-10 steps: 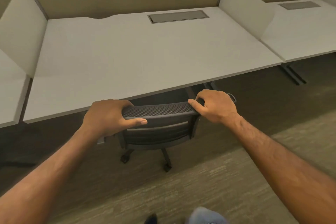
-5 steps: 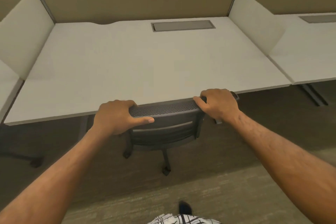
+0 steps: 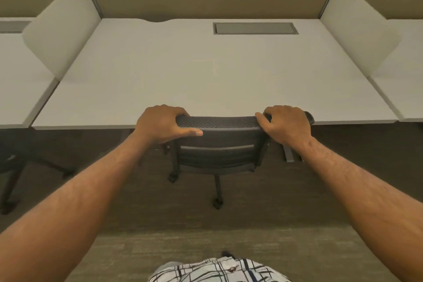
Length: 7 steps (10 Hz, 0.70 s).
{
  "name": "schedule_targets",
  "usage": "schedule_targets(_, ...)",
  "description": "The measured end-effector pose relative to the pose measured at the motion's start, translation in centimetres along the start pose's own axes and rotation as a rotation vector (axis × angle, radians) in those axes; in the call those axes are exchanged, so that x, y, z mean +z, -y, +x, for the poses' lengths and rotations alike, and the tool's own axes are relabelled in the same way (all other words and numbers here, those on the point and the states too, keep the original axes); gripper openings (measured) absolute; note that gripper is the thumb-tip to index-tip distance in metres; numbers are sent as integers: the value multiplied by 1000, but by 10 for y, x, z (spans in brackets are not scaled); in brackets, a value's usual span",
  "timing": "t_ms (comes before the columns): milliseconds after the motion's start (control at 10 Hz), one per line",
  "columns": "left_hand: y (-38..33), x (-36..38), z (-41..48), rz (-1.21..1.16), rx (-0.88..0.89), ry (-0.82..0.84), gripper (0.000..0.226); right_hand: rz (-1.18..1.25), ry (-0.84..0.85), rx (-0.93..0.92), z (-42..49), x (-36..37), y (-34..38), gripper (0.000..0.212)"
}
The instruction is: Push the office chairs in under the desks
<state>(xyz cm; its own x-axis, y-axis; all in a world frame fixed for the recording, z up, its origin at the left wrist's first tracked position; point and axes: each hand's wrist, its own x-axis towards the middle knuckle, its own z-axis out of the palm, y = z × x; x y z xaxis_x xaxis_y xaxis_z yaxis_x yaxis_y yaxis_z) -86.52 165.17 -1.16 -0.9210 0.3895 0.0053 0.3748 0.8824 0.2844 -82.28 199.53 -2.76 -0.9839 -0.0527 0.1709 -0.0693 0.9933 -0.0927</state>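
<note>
A black mesh-backed office chair stands at the front edge of the white desk, its seat hidden under the desktop. The top of its backrest touches the desk edge. My left hand grips the left end of the backrest top, thumb along the back. At the right end, my right hand grips the backrest top, fingers curled over it. Two castors and part of the base show below.
White side screens divide this desk from neighbouring desks on both sides. A grey cable hatch sits at the desk's rear. Another chair's base shows at the left. A desk leg stands near my right wrist. Carpet lies behind me.
The chair has rolled further in under the desk, its backrest now at the desk edge. My view has swung to face the desk squarely. Both hands keep their grip.
</note>
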Motion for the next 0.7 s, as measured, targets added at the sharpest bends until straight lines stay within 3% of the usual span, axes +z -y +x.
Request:
schedule_targets(400, -1, 7, -6, 63, 19, -121, 94, 39, -72, 99, -9, -3, 8, 62)
schedule_targets(500, -2, -3, -13, 70, 96, -141, 98, 101, -150, 225, -22, -9, 21, 56)
schedule_targets(700, 32, 8, -66, -2, 116, -301, 85, 129, -257, 236, -83, -6, 79, 59)
